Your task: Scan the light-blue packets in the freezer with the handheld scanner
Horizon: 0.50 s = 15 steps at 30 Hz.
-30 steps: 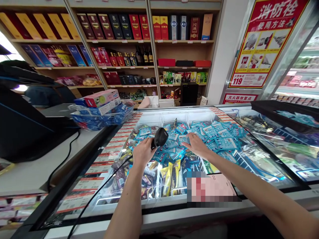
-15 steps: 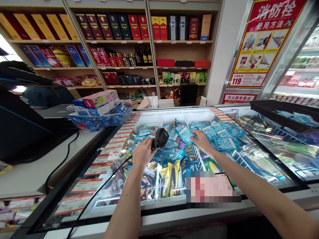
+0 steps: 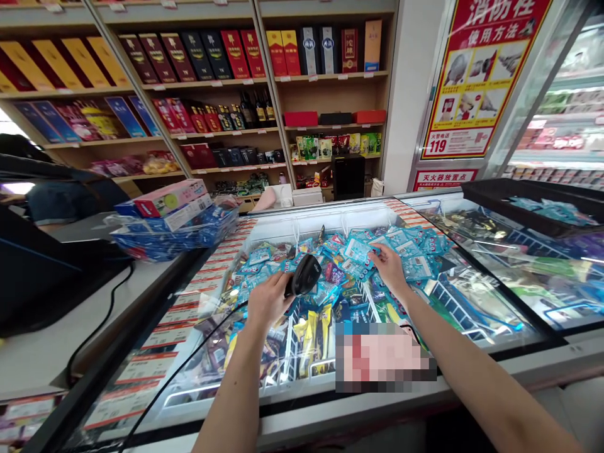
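Observation:
My left hand is wrapped round the handle of a black barcode scanner, whose cable runs down to the lower left. The scanner's head points away from me, over the glass top of a chest freezer. To its right, my right hand pinches the right edge of a blue snack packet between thumb and fingers. The held packet shows a pale printed panel. Loose blue packets lie spread on the glass on both sides of my hands.
Wire baskets with wrapped goods, including yellow packs, show through the glass. A blurred-out rectangular item lies near the front edge. A black tray with more blue packets stands right; a basket of boxes stands left. Stocked shelves line the back.
My right hand has moved right with the blue packet, which is now turned at a different angle. The scanner has shifted slightly right over the freezer. The whole view has swung a little.

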### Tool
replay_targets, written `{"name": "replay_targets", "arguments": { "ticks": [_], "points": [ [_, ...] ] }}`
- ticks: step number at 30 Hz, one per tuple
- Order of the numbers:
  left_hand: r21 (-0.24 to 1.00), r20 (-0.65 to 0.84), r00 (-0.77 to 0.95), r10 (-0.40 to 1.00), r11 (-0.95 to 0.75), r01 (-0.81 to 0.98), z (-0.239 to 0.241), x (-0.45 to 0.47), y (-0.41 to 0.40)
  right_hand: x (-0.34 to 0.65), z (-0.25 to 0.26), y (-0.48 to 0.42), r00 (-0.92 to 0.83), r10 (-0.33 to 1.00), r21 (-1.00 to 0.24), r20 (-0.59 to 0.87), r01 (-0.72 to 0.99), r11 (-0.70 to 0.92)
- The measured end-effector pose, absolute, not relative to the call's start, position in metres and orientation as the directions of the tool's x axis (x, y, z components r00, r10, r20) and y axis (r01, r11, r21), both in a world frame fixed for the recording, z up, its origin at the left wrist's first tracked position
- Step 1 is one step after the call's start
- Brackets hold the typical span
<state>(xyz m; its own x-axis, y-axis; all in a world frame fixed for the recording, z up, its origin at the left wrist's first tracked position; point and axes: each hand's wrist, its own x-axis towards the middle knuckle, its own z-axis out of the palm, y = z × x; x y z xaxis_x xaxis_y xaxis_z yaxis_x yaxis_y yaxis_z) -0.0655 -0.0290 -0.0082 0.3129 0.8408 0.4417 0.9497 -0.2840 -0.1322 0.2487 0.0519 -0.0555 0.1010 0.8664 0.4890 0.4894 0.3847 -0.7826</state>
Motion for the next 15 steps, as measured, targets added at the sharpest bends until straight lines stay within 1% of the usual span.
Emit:
{"name": "replay_targets", "arguments": {
  "ticks": [4,11,15],
  "points": [
    [-0.140,0.432,0.353,0.830,-0.325,0.935,-0.002,-0.059,-0.029,0.252,-0.063,0.064,0.110,0.869,-0.786,0.482,0.493,0.373],
    [-0.144,0.407,0.400,0.821,-0.375,0.916,0.019,-0.042,-0.019,0.253,-0.060,0.065,0.065,0.881,-0.772,0.468,0.515,0.372],
    [-0.126,0.403,0.395,0.825,-0.378,0.917,0.016,-0.033,-0.014,0.253,-0.059,0.064,0.066,0.880,-0.768,0.470,0.523,0.371]
  ]
}}
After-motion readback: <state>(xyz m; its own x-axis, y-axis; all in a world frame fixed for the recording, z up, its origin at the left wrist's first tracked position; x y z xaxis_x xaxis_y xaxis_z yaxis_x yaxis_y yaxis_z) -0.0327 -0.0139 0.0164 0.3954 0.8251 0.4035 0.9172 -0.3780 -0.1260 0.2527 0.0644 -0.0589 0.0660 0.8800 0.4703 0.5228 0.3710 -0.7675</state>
